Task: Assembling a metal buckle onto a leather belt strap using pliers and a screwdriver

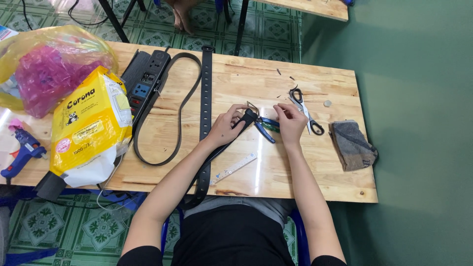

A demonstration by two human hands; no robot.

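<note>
we see the left hand (pixel 225 126) closed around the end of a black belt (pixel 246 119), near the metal buckle (pixel 253 108), and it presses this end on the wooden table (pixel 320 167). the belt goes from this hand down toward the body and over the near edge of the table. the right hand (pixel 290 122) is just beside the buckle, its fingers bent together as if pinching something small, but we cannot tell what is between them. under the two hands lie pliers with blue handles (pixel 266 129), partly hidden. a pair of scissors with black handles (pixel 305 112) lies just to the right of the right hand, and farther right there is a folded grey cloth (pixel 352 144). a pale ruler (pixel 235 168) lies on the table near the left forearm. a second black belt (pixel 205 93) lies straight across the table to the left of the hands, and another black strap (pixel 170 123) makes a long loop beside it. at the far left edge are a black power strip (pixel 146 81), a yellow package (pixel 88 125), a plastic bag with pink material (pixel 47 69) and a blue glue gun (pixel 22 150).
</note>
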